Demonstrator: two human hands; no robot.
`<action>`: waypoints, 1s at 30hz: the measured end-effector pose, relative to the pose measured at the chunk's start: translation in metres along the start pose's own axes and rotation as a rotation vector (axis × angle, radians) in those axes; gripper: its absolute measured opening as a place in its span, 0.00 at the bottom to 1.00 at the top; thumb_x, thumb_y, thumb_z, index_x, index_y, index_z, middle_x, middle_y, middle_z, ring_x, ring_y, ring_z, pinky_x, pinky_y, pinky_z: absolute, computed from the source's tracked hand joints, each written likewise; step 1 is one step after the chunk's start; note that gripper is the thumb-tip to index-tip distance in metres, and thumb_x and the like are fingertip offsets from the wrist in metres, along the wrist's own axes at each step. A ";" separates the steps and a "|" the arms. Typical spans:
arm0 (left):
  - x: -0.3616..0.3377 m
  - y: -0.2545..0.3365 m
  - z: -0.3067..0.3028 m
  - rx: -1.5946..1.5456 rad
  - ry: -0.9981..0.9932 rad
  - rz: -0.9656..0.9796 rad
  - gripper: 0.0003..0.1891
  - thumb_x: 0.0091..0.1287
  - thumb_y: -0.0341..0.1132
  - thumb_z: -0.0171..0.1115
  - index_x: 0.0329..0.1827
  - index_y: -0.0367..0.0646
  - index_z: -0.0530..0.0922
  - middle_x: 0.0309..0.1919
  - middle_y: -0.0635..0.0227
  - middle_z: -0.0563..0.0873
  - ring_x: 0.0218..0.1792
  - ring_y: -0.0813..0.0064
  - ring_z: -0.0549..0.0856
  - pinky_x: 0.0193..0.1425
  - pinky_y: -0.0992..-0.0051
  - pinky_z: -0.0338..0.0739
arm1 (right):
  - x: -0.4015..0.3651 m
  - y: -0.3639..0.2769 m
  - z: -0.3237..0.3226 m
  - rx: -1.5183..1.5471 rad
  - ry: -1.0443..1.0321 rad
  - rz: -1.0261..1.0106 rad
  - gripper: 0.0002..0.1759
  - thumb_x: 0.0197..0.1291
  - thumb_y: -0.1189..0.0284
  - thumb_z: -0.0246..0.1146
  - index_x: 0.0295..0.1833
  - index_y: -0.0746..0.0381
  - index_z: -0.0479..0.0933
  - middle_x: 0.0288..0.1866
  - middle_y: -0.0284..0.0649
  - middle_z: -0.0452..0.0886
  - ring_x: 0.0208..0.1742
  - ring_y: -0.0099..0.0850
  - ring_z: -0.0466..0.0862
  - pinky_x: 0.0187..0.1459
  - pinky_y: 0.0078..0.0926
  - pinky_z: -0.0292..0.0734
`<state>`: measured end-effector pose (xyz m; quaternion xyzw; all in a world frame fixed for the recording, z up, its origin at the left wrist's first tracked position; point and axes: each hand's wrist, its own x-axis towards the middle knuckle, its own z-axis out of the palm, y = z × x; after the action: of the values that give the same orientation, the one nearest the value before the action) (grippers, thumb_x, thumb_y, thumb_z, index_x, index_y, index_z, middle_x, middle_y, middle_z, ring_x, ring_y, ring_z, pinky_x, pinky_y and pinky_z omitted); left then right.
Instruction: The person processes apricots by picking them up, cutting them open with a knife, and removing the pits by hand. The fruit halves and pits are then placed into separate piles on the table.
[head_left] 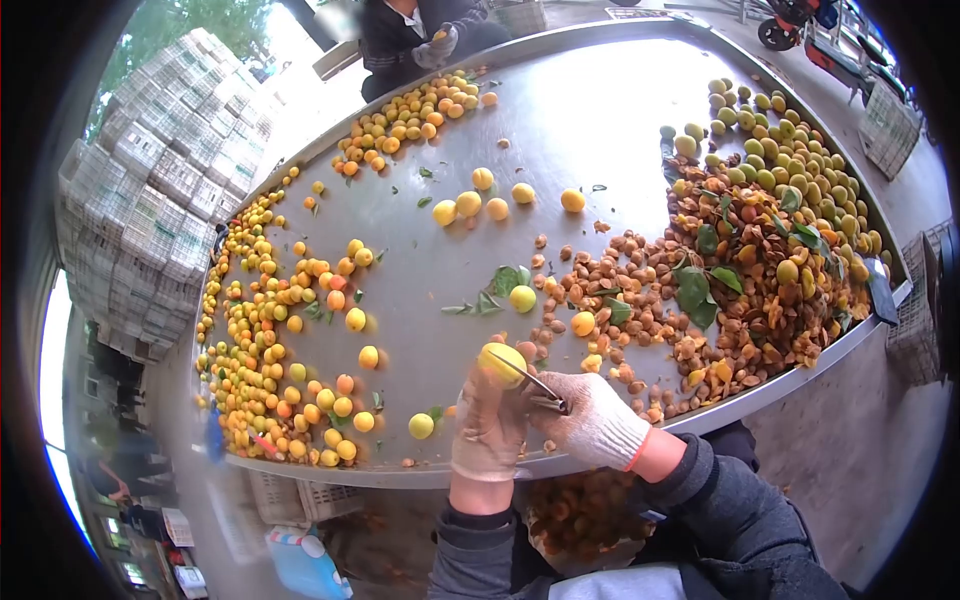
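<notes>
My left hand (488, 425), in a pale work glove, grips a yellow apricot (502, 364) near the front edge of the metal table (400, 260). My right hand (592, 418), in a white knit glove, is closed around a small knife (546, 393). The blade lies across the apricot. Just beyond the hands are a greenish apricot (522, 298), some loose leaves (488, 302) and a spread of brown pits (640, 270). Another yellow-green apricot (421, 426) rests left of my left hand.
Whole apricots (260, 370) cover the table's left side. A heap of split fruit, pits and leaves (770, 290) fills the right, beside green apricots (800, 160). Across the table a gloved person (420, 40) works. Stacked crates (170, 170) stand left; below my hands sits a filled container (580, 520).
</notes>
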<state>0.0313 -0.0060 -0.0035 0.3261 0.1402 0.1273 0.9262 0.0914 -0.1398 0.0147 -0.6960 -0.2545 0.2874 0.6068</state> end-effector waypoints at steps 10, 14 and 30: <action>-0.005 -0.005 0.011 0.174 0.062 0.110 0.30 0.63 0.48 0.68 0.63 0.41 0.73 0.50 0.60 0.84 0.49 0.69 0.84 0.48 0.73 0.81 | 0.002 0.000 0.004 -0.233 0.077 -0.074 0.08 0.53 0.72 0.61 0.40 0.61 0.80 0.32 0.50 0.82 0.36 0.51 0.83 0.38 0.38 0.78; -0.011 -0.005 0.013 0.203 0.079 0.093 0.33 0.60 0.40 0.73 0.65 0.36 0.70 0.51 0.59 0.83 0.53 0.70 0.82 0.62 0.73 0.74 | 0.004 0.004 0.001 -0.308 0.068 -0.073 0.08 0.54 0.73 0.61 0.40 0.61 0.80 0.31 0.52 0.82 0.35 0.53 0.82 0.37 0.39 0.77; -0.021 0.003 0.034 0.467 0.050 0.141 0.30 0.55 0.40 0.76 0.59 0.37 0.76 0.48 0.60 0.84 0.44 0.68 0.84 0.50 0.72 0.79 | 0.000 -0.001 -0.011 -0.192 -0.059 -0.125 0.07 0.53 0.77 0.62 0.38 0.64 0.82 0.26 0.47 0.82 0.27 0.35 0.82 0.34 0.30 0.76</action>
<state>0.0231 -0.0302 0.0277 0.5370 0.1658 0.1640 0.8107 0.0991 -0.1474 0.0171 -0.7250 -0.3418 0.2437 0.5461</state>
